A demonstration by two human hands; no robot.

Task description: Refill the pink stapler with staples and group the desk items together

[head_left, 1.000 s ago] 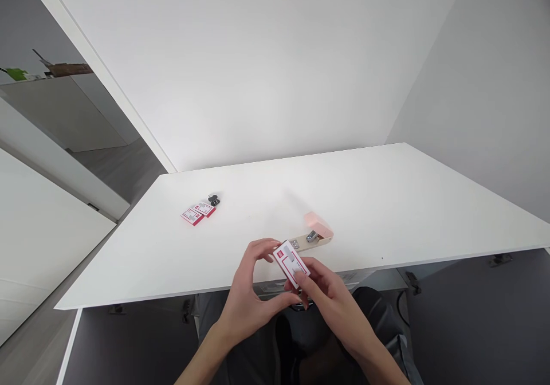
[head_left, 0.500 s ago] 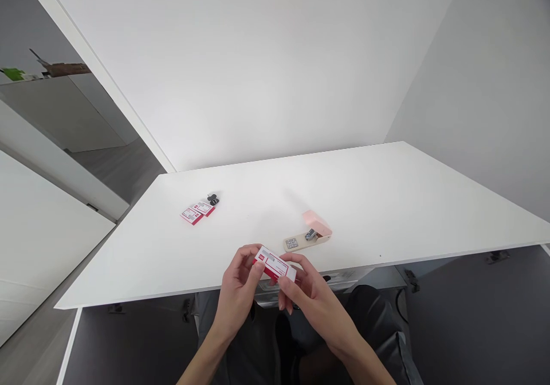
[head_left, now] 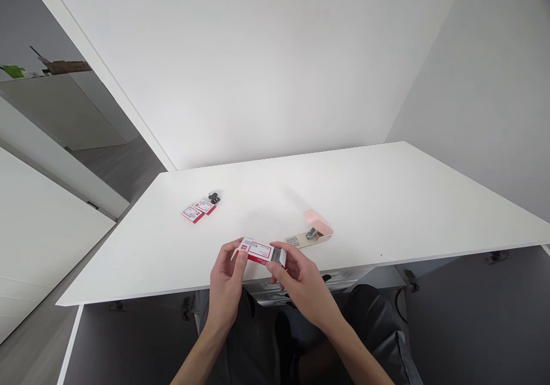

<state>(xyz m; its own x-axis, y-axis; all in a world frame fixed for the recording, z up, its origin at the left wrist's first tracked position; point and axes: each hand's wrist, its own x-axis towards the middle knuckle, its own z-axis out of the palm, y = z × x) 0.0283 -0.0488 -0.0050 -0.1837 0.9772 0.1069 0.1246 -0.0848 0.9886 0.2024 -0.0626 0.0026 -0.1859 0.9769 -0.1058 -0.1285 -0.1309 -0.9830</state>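
At the lower centre of the frame, a small red and white box (head_left: 260,248) sits between both hands, above the near edge of the white desk (head_left: 365,196). The left hand (head_left: 226,282) grips its left end, thumb along the red near side and fingers behind. The right hand (head_left: 305,285) pinches the opposite end between thumb and fingers, where a grey patch and a white part show beyond the printed sleeve; what the grey is, I cannot tell. Right of centre, just beyond the right hand, a stapler (head_left: 313,234) lies with its pink top raised over a pale base and a metal piece showing between them. Left of centre, two similar cartons (head_left: 192,213) lie touching or nearly so, and a small black object (head_left: 213,198), too small to make out, lies just beside them
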